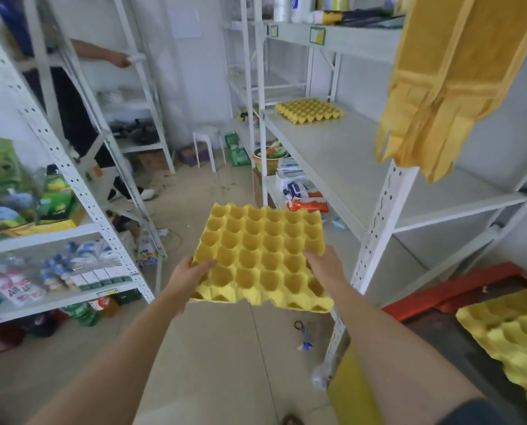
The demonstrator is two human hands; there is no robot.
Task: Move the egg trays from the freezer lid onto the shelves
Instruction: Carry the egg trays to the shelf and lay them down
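I hold a yellow egg tray (262, 256) flat in front of me, above the floor, with both hands. My left hand (188, 276) grips its near left corner and my right hand (325, 266) grips its near right side. A second yellow egg tray (309, 110) lies at the far end of the white shelf (348, 167) on my right. More yellow trays (513, 335) are stacked at the bottom right on the freezer lid (433, 332), a dark surface with a red rim.
Yellow bags (439, 87) hang at the shelf's near post. A stocked rack (56, 256) stands at left, with a person (72, 111) behind it. A white stool (207, 142), green basket (237, 148) and floor clutter lie ahead. Scissors (303, 332) lie on the floor.
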